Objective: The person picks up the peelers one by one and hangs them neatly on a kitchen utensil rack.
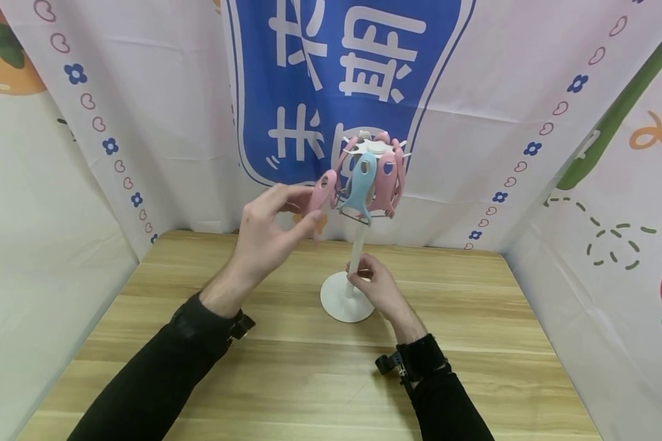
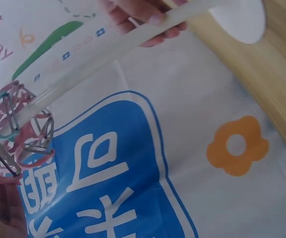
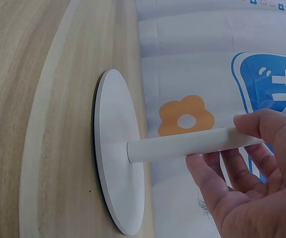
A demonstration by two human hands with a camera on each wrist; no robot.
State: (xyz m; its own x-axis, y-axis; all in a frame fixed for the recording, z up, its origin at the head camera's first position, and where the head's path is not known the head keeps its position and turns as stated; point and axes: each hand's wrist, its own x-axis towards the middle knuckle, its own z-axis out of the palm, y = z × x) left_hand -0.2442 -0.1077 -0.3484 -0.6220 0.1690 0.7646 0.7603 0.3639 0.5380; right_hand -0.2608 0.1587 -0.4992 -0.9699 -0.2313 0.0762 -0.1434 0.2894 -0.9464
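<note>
My left hand (image 1: 267,223) pinches a pink Y-shaped peeler (image 1: 323,187) by its handle, just left of a white display stand (image 1: 376,148). From the stand's top hang several peelers, among them a light blue peeler (image 1: 361,184) and a pink peeler (image 1: 386,180). Whether the held peeler touches its hook is unclear. Lower down, my right hand (image 1: 380,285) grips the white pole (image 3: 178,144) between thumb and fingers, above its round base (image 3: 118,148). In the left wrist view, only part of the left hand (image 2: 1,213) shows at the lower left corner.
The stand's base rests on a wooden table (image 1: 287,367), toward its back edge. Behind it hangs a white printed cloth (image 1: 165,122) with a blue panel (image 1: 254,141). More printed cloth closes off the left and right sides.
</note>
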